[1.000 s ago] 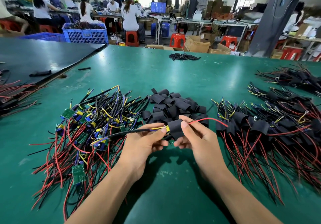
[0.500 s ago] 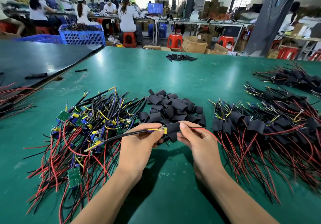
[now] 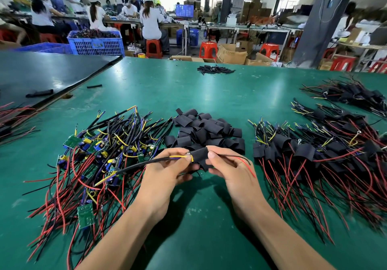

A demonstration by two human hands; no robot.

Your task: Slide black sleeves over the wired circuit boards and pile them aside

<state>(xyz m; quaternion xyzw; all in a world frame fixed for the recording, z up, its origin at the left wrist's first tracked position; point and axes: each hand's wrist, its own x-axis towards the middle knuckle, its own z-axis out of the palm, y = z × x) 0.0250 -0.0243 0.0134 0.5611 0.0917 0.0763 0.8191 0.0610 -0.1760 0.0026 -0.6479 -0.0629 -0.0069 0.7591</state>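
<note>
Table: green worktop, with both forearms reaching in over its near edge.
Left hand: the left hand has its fingers curled and pinches the left end of a black sleeve, where yellow and blue leads come out.
Right hand: the right hand pinches the sleeve's right end between thumb and fingers; a red and a black wire trail out across it.
Board: inside the sleeve, almost wholly hidden.
Left heap: bare boards tangled with red, black and yellow wires, just left of the left hand.
Middle heap: loose sleeves, just behind the hands.
Right heap: sleeved boards, their wires fanned toward the near edge.
Further right: more sleeved bundles.
Far edge: small heap of black pieces.
Background: blue crate, red stools, seated workers.
</note>
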